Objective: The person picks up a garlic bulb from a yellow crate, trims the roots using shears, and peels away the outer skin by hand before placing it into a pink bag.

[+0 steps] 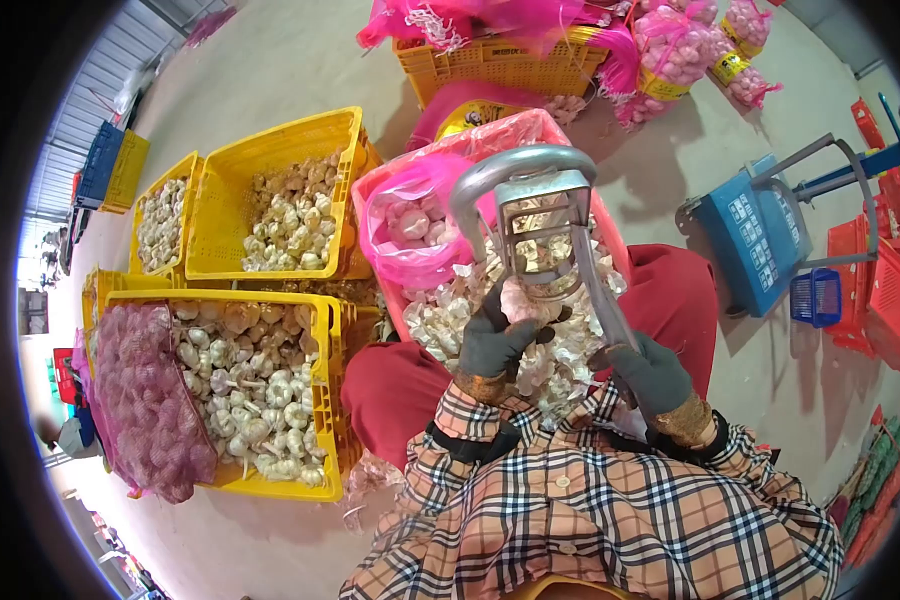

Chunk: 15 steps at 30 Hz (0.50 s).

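My left hand (494, 345), in a dark grey work glove, is closed around a pinkish-white garlic bulb (518, 300). The bulb is at the lower end of a grey metal frame tool (542, 235) with a thick curved tube on top and crossbars. My right hand (652, 374), gloved alike, is wrapped round the tool's long metal handle (608, 305). Below both hands, a pink tub (610, 238) holds papery garlic skins (450, 318). A pink mesh bag (382, 245) with peeled-looking garlic bulbs sits at the tub's left side.
Yellow crates (320, 400) of garlic stand at left, one with a purple mesh sack (155, 400) of garlic over its side. Another yellow crate (510, 62) and filled pink net bags (670, 50) are at the back. A blue platform scale (755, 235) and red crates (895, 300) are at right.
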{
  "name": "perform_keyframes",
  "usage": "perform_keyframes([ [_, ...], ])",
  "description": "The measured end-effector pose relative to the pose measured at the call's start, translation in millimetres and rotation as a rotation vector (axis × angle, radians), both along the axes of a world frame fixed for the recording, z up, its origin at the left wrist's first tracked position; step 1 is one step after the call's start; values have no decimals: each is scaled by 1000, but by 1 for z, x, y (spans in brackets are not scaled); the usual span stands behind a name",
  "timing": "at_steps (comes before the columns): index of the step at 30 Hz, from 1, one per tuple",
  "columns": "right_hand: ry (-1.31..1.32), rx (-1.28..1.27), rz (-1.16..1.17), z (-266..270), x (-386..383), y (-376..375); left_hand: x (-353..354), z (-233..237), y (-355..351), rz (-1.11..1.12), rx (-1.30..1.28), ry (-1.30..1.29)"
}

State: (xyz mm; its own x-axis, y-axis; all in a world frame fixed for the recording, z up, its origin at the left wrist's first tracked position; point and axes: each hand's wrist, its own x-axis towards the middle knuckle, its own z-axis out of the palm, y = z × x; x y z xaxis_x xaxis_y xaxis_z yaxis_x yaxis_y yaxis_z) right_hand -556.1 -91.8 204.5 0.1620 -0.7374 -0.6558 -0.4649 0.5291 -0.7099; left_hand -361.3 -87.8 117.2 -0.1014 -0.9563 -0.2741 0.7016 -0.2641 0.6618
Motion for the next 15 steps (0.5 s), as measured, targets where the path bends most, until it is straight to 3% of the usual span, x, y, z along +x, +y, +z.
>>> perform_keyframes([
  [4,71,67,45,8,-2,-3,-13,-1,1,65,57,40],
  [11,115,87,104,12,-3,-5,-11,-13,9,44,152,166],
  [13,107,99,97,15,-3,-6,-10,-11,8,-35,59,364],
  [15,122,146,112,16,-3,-7,-13,0,7,-35,147,330],
])
